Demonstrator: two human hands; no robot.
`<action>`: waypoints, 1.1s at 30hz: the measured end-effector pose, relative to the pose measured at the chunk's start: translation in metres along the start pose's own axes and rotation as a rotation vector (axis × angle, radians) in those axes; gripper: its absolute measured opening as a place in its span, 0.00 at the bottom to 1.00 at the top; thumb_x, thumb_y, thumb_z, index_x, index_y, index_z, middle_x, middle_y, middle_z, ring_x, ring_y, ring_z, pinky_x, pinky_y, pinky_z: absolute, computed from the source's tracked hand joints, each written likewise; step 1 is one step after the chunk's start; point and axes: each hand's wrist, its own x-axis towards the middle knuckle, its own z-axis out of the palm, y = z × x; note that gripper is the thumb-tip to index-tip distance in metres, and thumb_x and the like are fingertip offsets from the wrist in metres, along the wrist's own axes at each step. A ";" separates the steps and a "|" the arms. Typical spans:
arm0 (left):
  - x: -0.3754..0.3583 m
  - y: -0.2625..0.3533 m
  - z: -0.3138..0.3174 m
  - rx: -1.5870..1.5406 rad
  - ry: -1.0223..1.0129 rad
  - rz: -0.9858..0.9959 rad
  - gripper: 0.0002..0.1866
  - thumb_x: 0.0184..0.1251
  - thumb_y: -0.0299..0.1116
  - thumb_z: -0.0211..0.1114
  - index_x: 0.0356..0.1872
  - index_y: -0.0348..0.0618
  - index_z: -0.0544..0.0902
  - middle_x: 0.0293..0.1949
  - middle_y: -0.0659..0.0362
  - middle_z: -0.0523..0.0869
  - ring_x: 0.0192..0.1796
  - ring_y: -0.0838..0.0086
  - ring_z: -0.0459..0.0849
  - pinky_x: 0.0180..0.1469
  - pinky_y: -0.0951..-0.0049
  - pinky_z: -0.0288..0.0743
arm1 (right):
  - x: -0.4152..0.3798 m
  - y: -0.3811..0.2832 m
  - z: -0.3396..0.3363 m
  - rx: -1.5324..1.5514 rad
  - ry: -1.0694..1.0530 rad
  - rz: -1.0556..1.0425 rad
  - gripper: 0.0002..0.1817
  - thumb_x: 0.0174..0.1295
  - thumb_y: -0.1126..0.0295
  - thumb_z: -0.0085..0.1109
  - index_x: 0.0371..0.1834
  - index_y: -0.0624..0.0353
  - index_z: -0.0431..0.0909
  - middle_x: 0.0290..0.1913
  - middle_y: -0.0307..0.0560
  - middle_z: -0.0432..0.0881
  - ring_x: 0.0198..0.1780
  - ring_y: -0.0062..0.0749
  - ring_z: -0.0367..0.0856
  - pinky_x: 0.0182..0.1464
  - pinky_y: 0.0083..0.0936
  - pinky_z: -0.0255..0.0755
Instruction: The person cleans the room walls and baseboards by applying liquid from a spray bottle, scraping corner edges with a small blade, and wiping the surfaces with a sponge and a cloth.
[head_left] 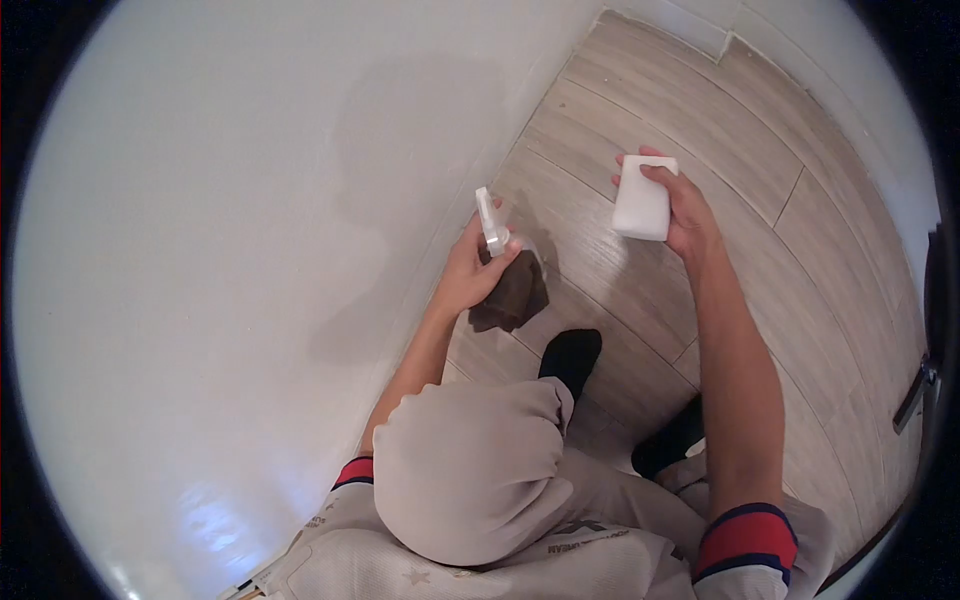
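My left hand (470, 270) is closed around what looks like a white spray bottle (491, 222), seen from above with its trigger head pointing away from me. A crumpled dark brown cloth (515, 292) hangs just below that hand; whether the fingers also pinch it cannot be made out. Out to the right, over the floor, my right hand (688, 212) grips a white rectangular sponge-like block (642, 205). Its thumb lies on top and the fingertips show behind the far edge. The two hands are apart.
A large white wall (250, 230) rises close on the left, carrying my shadow. Wood-look plank flooring (760, 290) spreads ahead and to the right. My dark-socked foot (570, 360) is below the hands. A black fixture with a handle (912, 395) stands at the right edge.
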 end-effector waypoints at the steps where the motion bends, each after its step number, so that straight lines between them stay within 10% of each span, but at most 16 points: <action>1: -0.001 -0.002 -0.006 0.014 -0.033 -0.032 0.37 0.70 0.41 0.67 0.73 0.36 0.61 0.54 0.50 0.82 0.59 0.70 0.78 0.63 0.68 0.70 | 0.001 0.004 0.003 0.054 -0.028 0.016 0.28 0.62 0.74 0.62 0.66 0.59 0.68 0.55 0.55 0.80 0.51 0.45 0.83 0.53 0.40 0.81; 21: 0.017 0.013 -0.016 0.445 -0.120 -0.373 0.28 0.69 0.49 0.67 0.54 0.30 0.79 0.52 0.48 0.84 0.56 0.69 0.80 0.61 0.68 0.71 | 0.001 0.068 -0.008 -0.133 0.061 -0.012 0.32 0.58 0.72 0.69 0.64 0.62 0.64 0.53 0.50 0.79 0.51 0.38 0.81 0.50 0.38 0.80; 24: -0.011 -0.050 -0.048 0.334 -0.048 0.032 0.30 0.67 0.48 0.67 0.57 0.30 0.76 0.48 0.47 0.86 0.52 0.65 0.84 0.55 0.69 0.74 | 0.023 0.101 0.022 -0.240 0.140 -0.089 0.35 0.55 0.73 0.70 0.64 0.66 0.63 0.54 0.53 0.78 0.51 0.41 0.81 0.49 0.39 0.79; 33: -0.146 -0.117 -0.012 -0.122 0.429 0.047 0.35 0.67 0.44 0.69 0.66 0.31 0.67 0.63 0.48 0.78 0.60 0.67 0.81 0.61 0.69 0.71 | 0.110 0.133 0.152 -0.787 0.726 -0.414 0.27 0.53 0.70 0.68 0.57 0.67 0.73 0.51 0.64 0.81 0.51 0.60 0.80 0.54 0.43 0.73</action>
